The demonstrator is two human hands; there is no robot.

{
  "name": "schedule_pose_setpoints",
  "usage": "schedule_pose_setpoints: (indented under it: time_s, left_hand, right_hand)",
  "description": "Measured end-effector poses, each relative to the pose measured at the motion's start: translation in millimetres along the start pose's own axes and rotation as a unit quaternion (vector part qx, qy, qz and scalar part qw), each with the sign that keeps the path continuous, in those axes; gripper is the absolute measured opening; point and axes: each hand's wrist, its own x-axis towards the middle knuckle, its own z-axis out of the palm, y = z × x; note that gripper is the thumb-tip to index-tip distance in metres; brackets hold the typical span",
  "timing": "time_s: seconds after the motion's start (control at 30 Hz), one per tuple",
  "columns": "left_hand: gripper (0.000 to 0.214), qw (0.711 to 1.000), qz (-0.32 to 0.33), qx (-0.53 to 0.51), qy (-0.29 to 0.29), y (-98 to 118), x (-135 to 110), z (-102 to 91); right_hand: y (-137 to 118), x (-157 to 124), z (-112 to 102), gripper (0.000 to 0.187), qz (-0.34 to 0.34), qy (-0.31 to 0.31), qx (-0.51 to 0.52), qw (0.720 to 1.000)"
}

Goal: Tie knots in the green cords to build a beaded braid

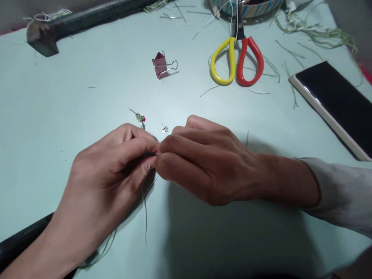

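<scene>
My left hand (110, 170) is closed in a pinch on a thin green thread (145, 221), whose loose ends hang below its fingertips. Meeting it tip to tip, my right hand (203, 159) has its fingers curled and pinches the same thread; a short dark stretch shows between the two hands. The exact spot of the grip is hidden by the fingers. Just beyond the left knuckles lies a small green knotted piece (140, 117) with a metal pin and a red bit. A tiny shiny scrap (165, 129) rests beside it.
A pink binder clip (161, 66) lies farther back. Scissors (243, 66) with yellow and red handles point away, near a patterned round container (258, 9). At right is a phone (337, 104); a dark metal bar (87, 23) spans the back left. Thread clippings (319, 33) are scattered around.
</scene>
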Motion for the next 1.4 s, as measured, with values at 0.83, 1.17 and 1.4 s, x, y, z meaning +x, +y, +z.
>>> schedule_pose_setpoints:
  time_s: [0.83,1.17,1.4]
  left_hand:
    - [0.009,0.994,-0.086,0.02,-0.059,-5,-15,-4.5]
    - [0.007,0.997,0.025,0.073,-0.026,9,-9,-7.9]
    - [0.012,0.993,-0.03,0.109,0.015,18,-17,-5.5]
  right_hand:
    - [-6,-40,-30,0.017,0.099,-0.092,-0.018,0.991]
    - [-5,-45,-19,0.027,0.055,-0.074,0.002,0.996]
    - [-7,-46,-27,0.028,0.07,-0.082,0.059,0.992]
